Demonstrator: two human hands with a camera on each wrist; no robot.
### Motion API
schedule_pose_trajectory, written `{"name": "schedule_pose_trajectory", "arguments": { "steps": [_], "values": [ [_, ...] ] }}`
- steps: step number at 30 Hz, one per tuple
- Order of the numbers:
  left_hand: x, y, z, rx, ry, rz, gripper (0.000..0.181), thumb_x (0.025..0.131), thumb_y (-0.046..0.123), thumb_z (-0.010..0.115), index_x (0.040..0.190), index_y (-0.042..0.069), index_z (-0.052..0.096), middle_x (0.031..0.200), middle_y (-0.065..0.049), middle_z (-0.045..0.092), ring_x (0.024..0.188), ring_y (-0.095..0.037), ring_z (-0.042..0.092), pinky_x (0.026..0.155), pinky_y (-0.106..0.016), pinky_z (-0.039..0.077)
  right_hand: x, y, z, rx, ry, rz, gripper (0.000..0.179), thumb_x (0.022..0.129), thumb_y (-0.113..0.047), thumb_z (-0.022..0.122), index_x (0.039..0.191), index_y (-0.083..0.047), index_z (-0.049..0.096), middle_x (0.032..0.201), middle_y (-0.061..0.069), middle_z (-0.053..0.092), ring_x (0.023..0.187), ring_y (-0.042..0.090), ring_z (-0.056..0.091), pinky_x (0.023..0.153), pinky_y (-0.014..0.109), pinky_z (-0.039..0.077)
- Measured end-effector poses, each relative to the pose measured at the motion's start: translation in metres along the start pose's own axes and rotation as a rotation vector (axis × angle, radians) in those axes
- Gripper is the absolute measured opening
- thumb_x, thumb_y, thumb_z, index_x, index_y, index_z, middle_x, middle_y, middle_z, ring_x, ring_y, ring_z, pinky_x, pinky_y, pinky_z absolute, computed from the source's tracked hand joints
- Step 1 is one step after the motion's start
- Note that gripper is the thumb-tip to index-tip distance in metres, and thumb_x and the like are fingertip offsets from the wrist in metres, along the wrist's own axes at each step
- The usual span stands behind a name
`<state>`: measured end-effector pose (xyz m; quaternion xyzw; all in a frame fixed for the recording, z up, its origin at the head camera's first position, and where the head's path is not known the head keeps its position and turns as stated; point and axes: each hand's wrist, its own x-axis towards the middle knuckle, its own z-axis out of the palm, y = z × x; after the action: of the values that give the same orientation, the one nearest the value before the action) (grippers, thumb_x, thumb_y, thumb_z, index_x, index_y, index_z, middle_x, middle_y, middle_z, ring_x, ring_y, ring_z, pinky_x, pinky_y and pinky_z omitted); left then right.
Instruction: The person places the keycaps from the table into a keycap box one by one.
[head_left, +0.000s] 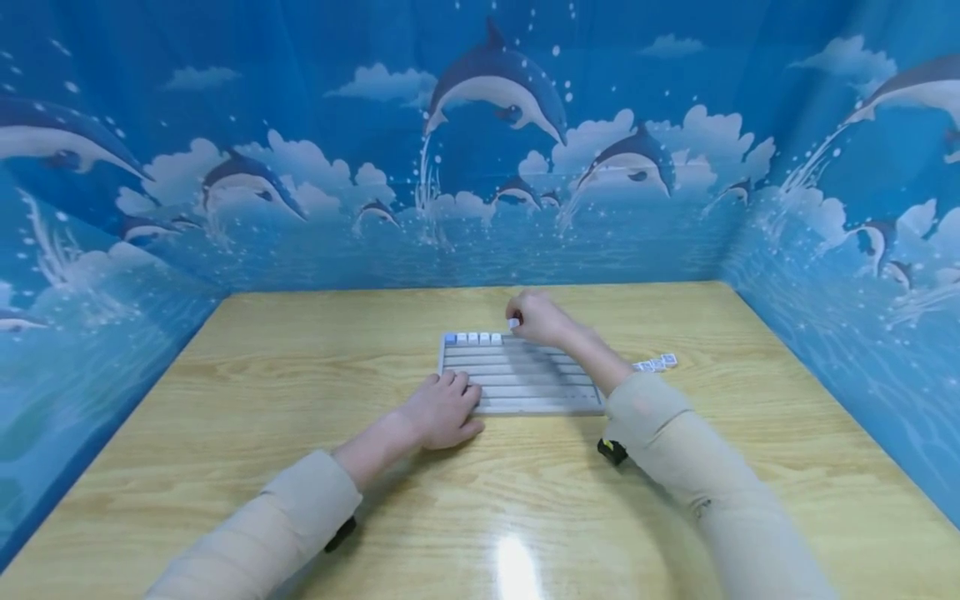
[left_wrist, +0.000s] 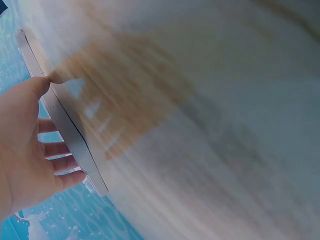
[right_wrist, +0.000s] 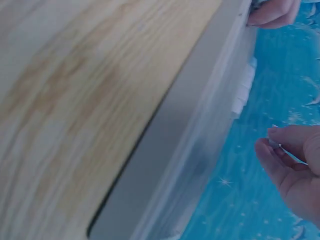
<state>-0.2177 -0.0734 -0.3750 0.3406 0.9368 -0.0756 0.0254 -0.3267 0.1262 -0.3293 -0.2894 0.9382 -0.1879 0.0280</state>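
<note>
A pale slotted tray (head_left: 536,404) with ridged rows lies on the table. One blue block (head_left: 451,338) and several white keycap-like blocks (head_left: 473,338) line its back row from the left corner. My left hand (head_left: 444,410) holds the tray's front left corner, the thumb along the front edge; in the left wrist view its fingers (left_wrist: 57,148) pass behind that edge. My right hand (head_left: 542,318) pinches one small white block (head_left: 513,322) above the back edge, just right of the row. In the right wrist view thumb and forefinger grip this block (right_wrist: 273,143).
Several loose white blocks (head_left: 655,364) lie in a slanting line to the right of the tray, partly behind my right forearm. Blue dolphin-print curtains (head_left: 480,250) border the wooden table (head_left: 262,375) at the back and both sides.
</note>
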Motion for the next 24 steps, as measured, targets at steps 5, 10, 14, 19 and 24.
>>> {"name": "schedule_pose_trajectory", "arguments": {
  "steps": [5,10,14,19,24],
  "values": [
    [-0.001,0.000,0.001,0.011,0.007,0.003,0.050,0.093,0.051,0.044,0.120,0.009,0.051,0.115,-0.012,0.049,0.105,-0.026,0.045,0.089,-0.041,0.040,0.012,0.003,0.012,-0.050,-0.100,0.063,0.020,0.084,0.002,0.059,0.104,0.003,0.063,0.098,0.013,0.059,0.090,0.024,0.054,0.076,0.035,0.047],
    [-0.001,-0.001,0.002,0.009,0.026,0.010,0.049,0.093,0.050,0.044,0.118,0.009,0.052,0.114,-0.012,0.049,0.105,-0.026,0.045,0.089,-0.041,0.040,0.019,0.004,0.019,-0.081,-0.150,0.138,0.014,0.084,0.003,0.056,0.095,-0.003,0.064,0.092,0.008,0.060,0.082,0.021,0.054,0.070,0.034,0.046],
    [0.000,-0.001,0.002,0.014,0.024,0.007,0.050,0.092,0.051,0.045,0.118,0.009,0.051,0.114,-0.011,0.049,0.105,-0.026,0.045,0.089,-0.041,0.040,0.021,0.004,0.023,-0.101,-0.152,0.160,0.011,0.084,0.003,0.056,0.088,-0.005,0.062,0.086,0.007,0.058,0.077,0.021,0.050,0.066,0.033,0.043],
    [0.000,-0.001,0.001,0.011,0.014,0.007,0.051,0.092,0.052,0.045,0.119,0.009,0.051,0.115,-0.012,0.049,0.105,-0.026,0.045,0.089,-0.041,0.040,0.024,0.005,0.025,-0.113,-0.153,0.168,0.007,0.084,0.001,0.057,0.086,-0.004,0.062,0.084,0.007,0.056,0.076,0.021,0.049,0.065,0.032,0.042],
    [-0.001,-0.001,0.002,0.009,0.018,0.005,0.049,0.092,0.051,0.045,0.117,0.010,0.051,0.114,-0.011,0.049,0.105,-0.026,0.045,0.089,-0.041,0.040,0.023,0.006,0.026,-0.107,-0.147,0.171,0.008,0.082,-0.001,0.061,0.088,-0.006,0.064,0.086,0.006,0.058,0.079,0.021,0.051,0.069,0.033,0.044]
  ]
}}
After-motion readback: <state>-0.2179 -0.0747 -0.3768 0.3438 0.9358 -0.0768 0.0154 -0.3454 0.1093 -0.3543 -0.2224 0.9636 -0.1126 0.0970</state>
